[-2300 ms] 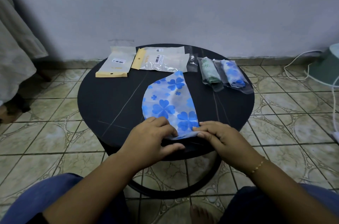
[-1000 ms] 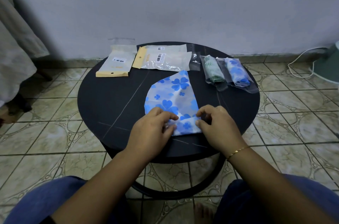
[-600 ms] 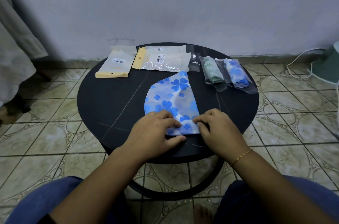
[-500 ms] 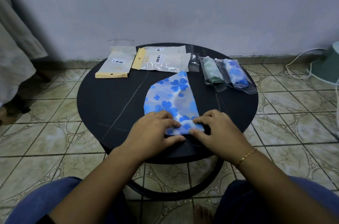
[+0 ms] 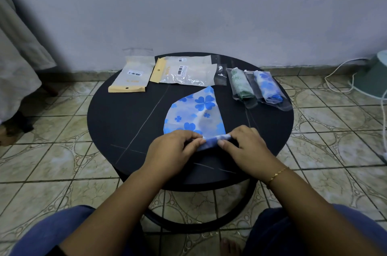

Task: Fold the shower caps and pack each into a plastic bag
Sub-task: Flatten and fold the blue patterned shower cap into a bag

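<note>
While both hands, left (image 5: 174, 146) and right (image 5: 244, 145), pinch the rolled near edge of the shower cap (image 5: 194, 113) with curled fingers (image 5: 193, 141) on the counter (image 5: 125, 121): risk of slippery plastic springing open, uneven roll.

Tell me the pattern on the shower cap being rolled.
Blue clover-like flowers on translucent white, on the shower cap in the head view.

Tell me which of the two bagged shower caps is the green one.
The left bagged cap, nearer the table's middle; the bagged cap on its right is blue-flowered.
</note>
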Demonstrator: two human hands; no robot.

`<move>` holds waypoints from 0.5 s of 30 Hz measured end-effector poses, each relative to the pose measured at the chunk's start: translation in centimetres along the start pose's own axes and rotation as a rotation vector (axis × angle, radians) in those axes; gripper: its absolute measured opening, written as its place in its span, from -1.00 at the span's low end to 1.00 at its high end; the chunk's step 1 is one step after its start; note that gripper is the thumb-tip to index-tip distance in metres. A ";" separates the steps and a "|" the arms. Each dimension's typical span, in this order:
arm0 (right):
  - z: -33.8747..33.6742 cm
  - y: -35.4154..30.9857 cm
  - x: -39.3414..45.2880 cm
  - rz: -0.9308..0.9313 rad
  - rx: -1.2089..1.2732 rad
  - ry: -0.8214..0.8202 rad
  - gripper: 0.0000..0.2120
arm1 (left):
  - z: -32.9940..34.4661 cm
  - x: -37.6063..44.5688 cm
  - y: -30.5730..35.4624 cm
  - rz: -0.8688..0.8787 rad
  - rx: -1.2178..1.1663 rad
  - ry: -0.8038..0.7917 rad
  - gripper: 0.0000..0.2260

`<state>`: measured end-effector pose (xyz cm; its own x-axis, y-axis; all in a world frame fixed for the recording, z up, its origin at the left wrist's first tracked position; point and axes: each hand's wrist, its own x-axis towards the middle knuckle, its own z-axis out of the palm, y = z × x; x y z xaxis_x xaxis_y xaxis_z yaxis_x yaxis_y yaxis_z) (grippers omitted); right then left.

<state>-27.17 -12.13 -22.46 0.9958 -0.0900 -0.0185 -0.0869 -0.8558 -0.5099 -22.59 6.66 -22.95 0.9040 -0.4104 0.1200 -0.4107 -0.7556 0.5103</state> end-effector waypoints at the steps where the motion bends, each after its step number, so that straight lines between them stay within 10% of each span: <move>1: 0.0 0.0 0.2 0.028 0.000 -0.009 -0.76 | 0.0 0.0 0.0 -0.025 -0.038 0.016 -0.75; 15: 1.0 -0.2 1.2 0.162 -0.078 0.065 -0.59 | -1.9 1.5 -2.1 -0.109 -0.307 -0.114 -0.87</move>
<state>-25.96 -11.52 -23.22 0.9648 -0.2601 -0.0383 -0.2503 -0.8641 -0.4368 -20.15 8.62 -22.24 0.9144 -0.4031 -0.0366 -0.2418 -0.6165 0.7493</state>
